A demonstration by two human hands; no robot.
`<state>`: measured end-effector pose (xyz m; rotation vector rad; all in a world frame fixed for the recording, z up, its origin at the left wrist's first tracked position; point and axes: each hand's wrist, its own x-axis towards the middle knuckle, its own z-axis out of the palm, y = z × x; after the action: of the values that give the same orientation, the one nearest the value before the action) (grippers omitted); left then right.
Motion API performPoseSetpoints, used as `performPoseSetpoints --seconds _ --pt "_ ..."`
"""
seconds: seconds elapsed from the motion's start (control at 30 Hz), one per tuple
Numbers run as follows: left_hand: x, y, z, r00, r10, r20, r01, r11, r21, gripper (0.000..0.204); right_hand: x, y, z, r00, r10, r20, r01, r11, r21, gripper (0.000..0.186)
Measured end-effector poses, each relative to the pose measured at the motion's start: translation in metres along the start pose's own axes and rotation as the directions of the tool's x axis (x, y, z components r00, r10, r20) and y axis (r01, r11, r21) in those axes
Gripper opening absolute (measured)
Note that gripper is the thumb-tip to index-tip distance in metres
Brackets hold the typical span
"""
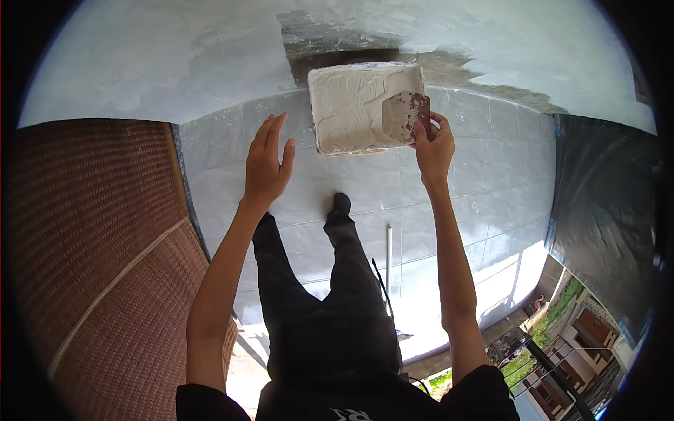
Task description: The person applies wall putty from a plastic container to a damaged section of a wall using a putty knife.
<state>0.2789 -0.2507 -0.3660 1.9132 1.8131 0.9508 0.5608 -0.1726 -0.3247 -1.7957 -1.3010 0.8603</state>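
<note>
A square tray (319,105) filled with white plaster sits on the tiled floor against the wall. My right hand (434,149) grips the dark red handle of a putty knife (404,112), whose smeared blade lies over the tray's right part. My left hand (267,165) hovers with fingers spread, holding nothing, just left of the tray. My dark-trousered legs and one black-socked foot (340,205) stand below the tray.
A whitish plastered wall (175,56) with a bare dark patch (337,55) rises beyond the tray. A brown woven mat (91,231) covers the left. A thin white rod (389,245) lies on the pale tiles. At right hangs a dark sheet (604,203); roofs show far below.
</note>
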Motion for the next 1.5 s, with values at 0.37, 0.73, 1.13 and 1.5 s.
performPoseSetpoints --seconds 0.37,0.73,1.13,1.5 --pt "-0.061 -0.035 0.164 0.938 -0.229 0.259 0.242 0.970 -0.021 0.067 0.046 0.161 0.044 0.988 -0.133 0.084 0.150 0.955 -0.257 0.025" --pt "-0.053 -0.049 0.229 0.884 -0.405 0.234 0.440 0.890 -0.122 0.097 0.058 0.176 0.053 0.956 -0.240 0.167 0.284 0.897 -0.339 0.024" --pt "-0.053 -0.048 0.238 0.879 -0.449 0.160 0.464 0.884 -0.067 0.102 0.054 0.179 0.048 0.859 -0.347 0.378 0.487 0.781 -0.391 0.022" --pt "-0.053 -0.047 0.239 0.877 -0.471 0.090 0.479 0.873 -0.095 0.098 0.063 0.171 0.045 0.693 -0.340 0.636 0.632 0.712 -0.307 0.023"
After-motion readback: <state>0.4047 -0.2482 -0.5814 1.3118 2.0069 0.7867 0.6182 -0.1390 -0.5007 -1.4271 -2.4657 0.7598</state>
